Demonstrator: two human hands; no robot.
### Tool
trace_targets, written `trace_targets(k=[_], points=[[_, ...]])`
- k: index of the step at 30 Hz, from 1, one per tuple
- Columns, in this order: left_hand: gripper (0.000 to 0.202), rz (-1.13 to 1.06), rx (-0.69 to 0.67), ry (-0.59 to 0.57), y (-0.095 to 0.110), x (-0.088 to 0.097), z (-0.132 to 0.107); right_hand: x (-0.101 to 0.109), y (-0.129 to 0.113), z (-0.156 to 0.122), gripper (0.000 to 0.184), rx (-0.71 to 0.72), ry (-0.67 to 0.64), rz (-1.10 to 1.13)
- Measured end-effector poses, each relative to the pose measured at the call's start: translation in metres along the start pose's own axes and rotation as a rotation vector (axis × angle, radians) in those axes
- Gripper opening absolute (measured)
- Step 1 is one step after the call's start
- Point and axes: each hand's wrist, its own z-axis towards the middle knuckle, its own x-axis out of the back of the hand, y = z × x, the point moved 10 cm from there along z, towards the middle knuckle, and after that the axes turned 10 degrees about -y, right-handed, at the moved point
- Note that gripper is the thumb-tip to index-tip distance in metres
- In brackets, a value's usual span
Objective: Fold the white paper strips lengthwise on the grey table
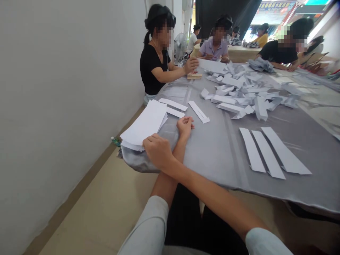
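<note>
My forearms cross, the right one over the left. At the near right corner of a stack of white paper sheets (145, 120), my right hand (158, 150) is closed with its fingers on the paper edge. How many sheets it grips is hidden. My left hand (185, 126) rests on the grey-covered table (207, 152) with fingers curled and nothing visible in them. Just beyond it lie a folded paper strip (198, 111) and two more folded strips (174, 105). Three folded paper strips (268, 152) lie side by side at the right.
A heap of folded white papers (244, 92) covers the table's middle. A person in black (156, 63) sits at the left side, holding a white sheet (212, 65) near a small wooden piece (194, 76). Other people sit farther back. A wall (66, 88) runs along the left.
</note>
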Motion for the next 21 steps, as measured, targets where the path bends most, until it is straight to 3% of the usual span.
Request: trace_targets(k=[6,13,16,21], points=[[0.023,-0.005,-0.022,-0.001,-0.001,0.001,0.001,0.012,0.016,-0.003,0.018,-0.105,0.046,0.276],[0.024,-0.009,-0.044,-0.022,0.003,0.0,-0.001,-0.003,0.044,-0.006,0.016,-0.24,0.109,0.82],[0.024,-0.016,-0.042,-0.02,0.002,0.0,-0.001,0.002,0.045,-0.005,0.016,-0.209,0.143,0.912],[0.018,0.013,-0.046,-0.007,0.005,0.001,-0.002,0.031,0.053,-0.017,0.009,-0.2,0.284,0.882]])
